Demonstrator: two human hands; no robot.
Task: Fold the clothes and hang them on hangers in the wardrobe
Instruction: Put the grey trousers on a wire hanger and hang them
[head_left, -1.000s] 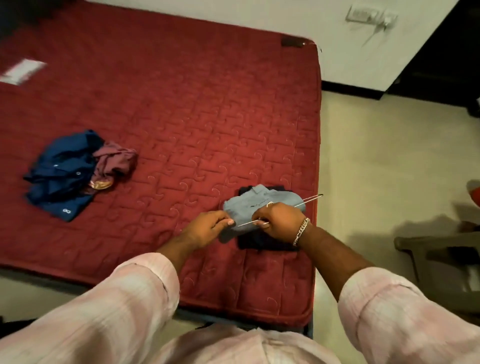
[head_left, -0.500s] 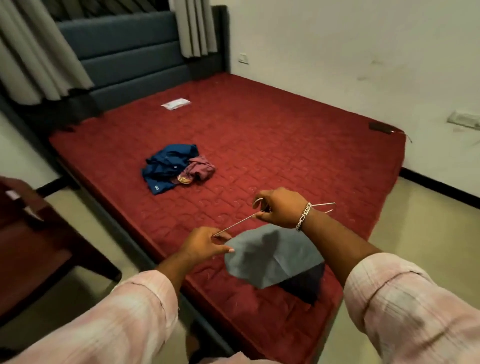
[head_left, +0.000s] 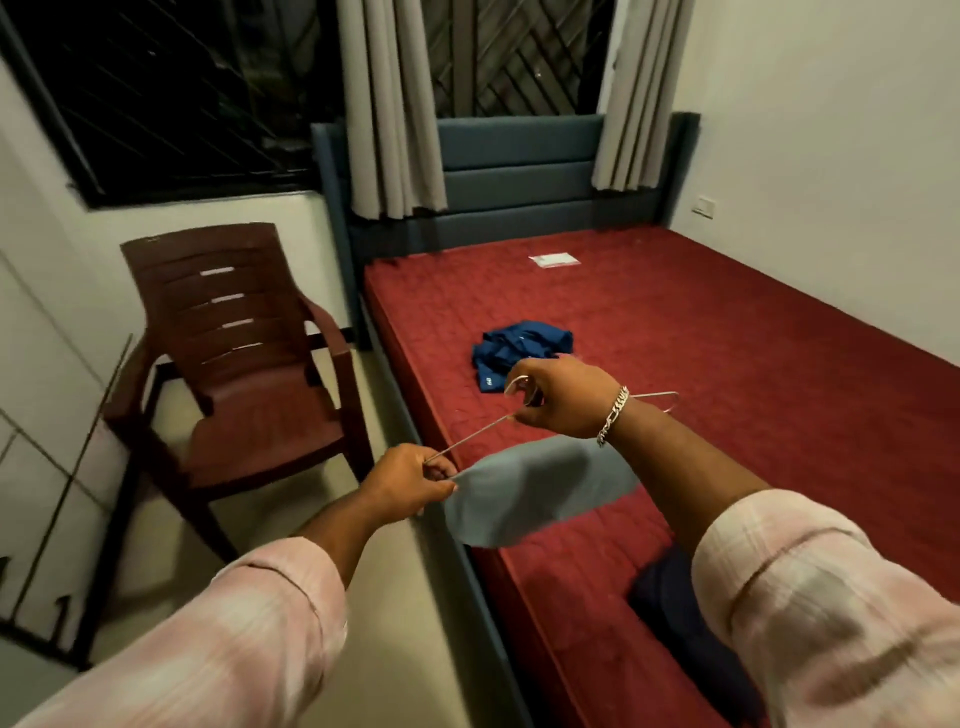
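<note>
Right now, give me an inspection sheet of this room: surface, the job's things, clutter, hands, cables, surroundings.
Surface: red mattress, quilted.
Job's things: wire hanger held above the bed's edge; grey garment hanging from it; blue clothes heaped mid-mattress; dark garment lying near the right sleeve.
Clutter: white paper near the headboard.
Hands: left hand pinches the hanger's end and the grey garment's corner; right hand grips the hanger near its hook.
Cables: nothing seen.
Surroundings: brown chair beside the bed, curtains, barred window.
</note>
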